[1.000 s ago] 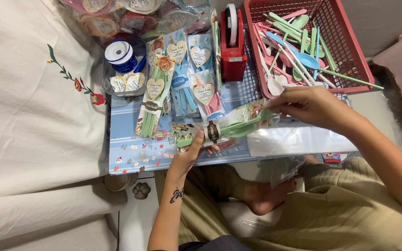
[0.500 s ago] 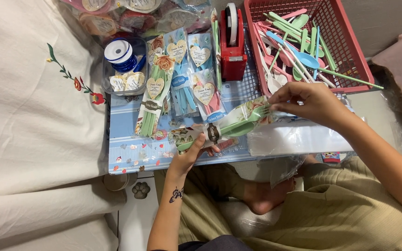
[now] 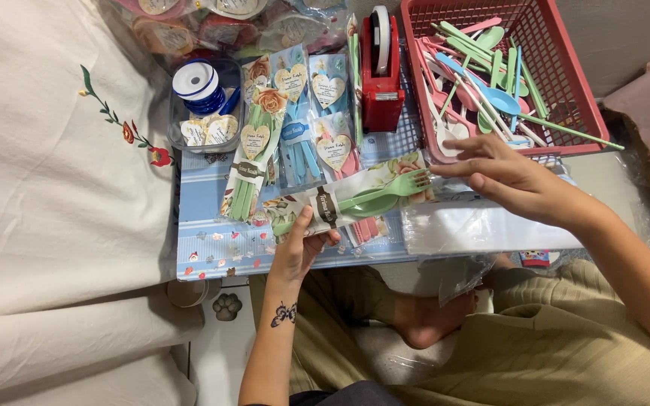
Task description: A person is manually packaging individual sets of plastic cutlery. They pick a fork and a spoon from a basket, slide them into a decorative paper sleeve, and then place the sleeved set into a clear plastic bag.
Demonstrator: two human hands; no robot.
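Fingers of the left hand (image 3: pixel 301 246) clamp the lower end of a floral paper-wrapped bundle of pale green plastic fork and spoon (image 3: pixel 355 200), held over the blue patterned tray (image 3: pixel 212 248). The right hand (image 3: pixel 509 177) pinches the fork tines at the bundle's other end, beside the red plastic mesh basket of loose pastel cutlery (image 3: pixel 566 83). Finished wrapped sets with heart tags (image 3: pixel 295 113) lie on the tray, next to a red tape dispenser (image 3: pixel 381 71).
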